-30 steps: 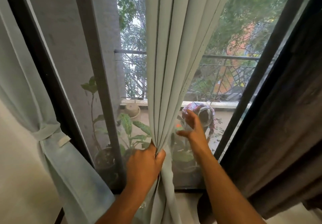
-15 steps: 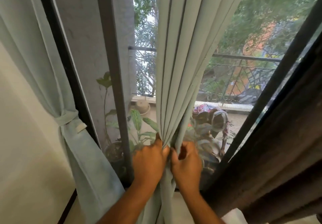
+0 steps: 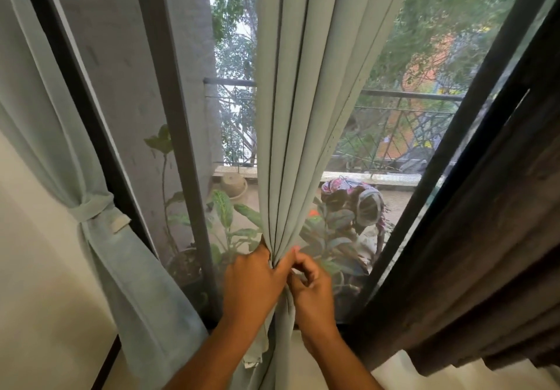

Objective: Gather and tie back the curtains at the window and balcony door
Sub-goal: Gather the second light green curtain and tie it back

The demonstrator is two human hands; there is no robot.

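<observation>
The right hand (image 3: 312, 294), which 1 second ago was stretched out toward the mesh screen with fingers spread, has come in against the gathered pale grey-green fabric curtain (image 3: 300, 117) and now sits beside the left hand (image 3: 253, 283). That closes the bunch from both sides, so by my reading the gathering step is about finished and the tying is next.

The left hand is wrapped around the pleats from the left, its fingers curled into the folds and clamped on the cloth. The right hand's fingers are bent and pinching at the right edge of the same bunch, thumb and forefinger close together; whether they hold a tie band or only curtain fabric I cannot tell. The 2 hands touch at the pinch point.

The curtain hangs in the middle of the balcony door, drawn into a narrow column, its loose tail falling between the forearms. To the left, a second pale curtain (image 3: 100, 268) is already cinched by a matching fabric tie band (image 3: 91, 210). A dark brown curtain (image 3: 485, 253) hangs on the right. Beyond the screen stand potted leafy plants (image 3: 230, 223) and a black metal balcony railing (image 3: 409, 95).
</observation>
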